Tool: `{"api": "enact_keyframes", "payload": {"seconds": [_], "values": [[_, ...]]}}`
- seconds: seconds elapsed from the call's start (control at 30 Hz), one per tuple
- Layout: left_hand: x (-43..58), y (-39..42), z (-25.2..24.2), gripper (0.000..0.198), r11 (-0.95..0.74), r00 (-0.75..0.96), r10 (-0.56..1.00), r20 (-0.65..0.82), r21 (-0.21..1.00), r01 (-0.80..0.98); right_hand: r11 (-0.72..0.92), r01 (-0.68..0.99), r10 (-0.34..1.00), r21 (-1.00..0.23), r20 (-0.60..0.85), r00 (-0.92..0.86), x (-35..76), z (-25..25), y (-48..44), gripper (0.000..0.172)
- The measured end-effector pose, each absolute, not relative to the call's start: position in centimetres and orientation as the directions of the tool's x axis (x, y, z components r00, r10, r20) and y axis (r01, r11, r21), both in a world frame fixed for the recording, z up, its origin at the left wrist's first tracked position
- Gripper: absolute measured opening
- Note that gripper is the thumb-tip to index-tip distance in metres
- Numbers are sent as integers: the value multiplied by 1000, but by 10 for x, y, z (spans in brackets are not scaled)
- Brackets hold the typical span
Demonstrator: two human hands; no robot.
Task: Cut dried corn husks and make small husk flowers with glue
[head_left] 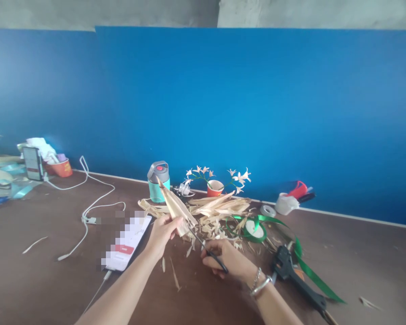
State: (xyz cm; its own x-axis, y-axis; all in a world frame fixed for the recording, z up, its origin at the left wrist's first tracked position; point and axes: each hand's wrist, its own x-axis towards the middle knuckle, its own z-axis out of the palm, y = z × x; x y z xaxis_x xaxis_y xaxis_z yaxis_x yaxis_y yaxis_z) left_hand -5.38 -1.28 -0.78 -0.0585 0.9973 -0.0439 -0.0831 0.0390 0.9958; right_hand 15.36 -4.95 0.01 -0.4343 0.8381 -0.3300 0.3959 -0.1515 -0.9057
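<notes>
My left hand (pixel 163 232) is closed on a pale dried corn husk (pixel 176 206), pinching it near its lower end so that it stands up and leans left. In my right hand (pixel 228 259) is a pair of scissors (pixel 217 260) with dark handles. Their blades point up and left and meet the lower right edge of the husk. Behind and to the right of both hands lies a pile of dried husks (pixel 219 205) with trimmed scraps around it. My right fingers partly hide the scissor handles.
A phone (pixel 128 243) lies left of my left hand. A green ribbon roll (pixel 255 229) and a black glue gun (pixel 296 275) lie to the right. Behind the pile stand a turquoise flask (pixel 159 189) and a cup (pixel 215 188) with husk flowers. White cables (pixel 85 212) cross the left.
</notes>
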Motion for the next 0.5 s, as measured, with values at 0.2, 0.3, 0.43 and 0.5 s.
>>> {"api": "enact_keyframes", "payload": {"seconds": [0.2, 0.3, 0.43, 0.5], "values": [[-52, -15, -6, 28, 43, -28, 999, -46, 995, -91, -127, 419, 837, -899, -324, -440, 154, -2, -50, 12], [-51, -15, -7, 29, 53, -7, 999, -53, 994, -97, -117, 424, 840, -898, -318, -440, 154, -3, -50, 12], [-51, -14, -9, 29, 55, -4, 998, -56, 993, -100, -121, 420, 843, -900, -316, -436, 155, -4, -50, 12], [-51, -14, -9, 28, 59, -9, 998, -60, 993, -100, -122, 419, 843, -900, -317, -435, 155, -6, -50, 12]]}}
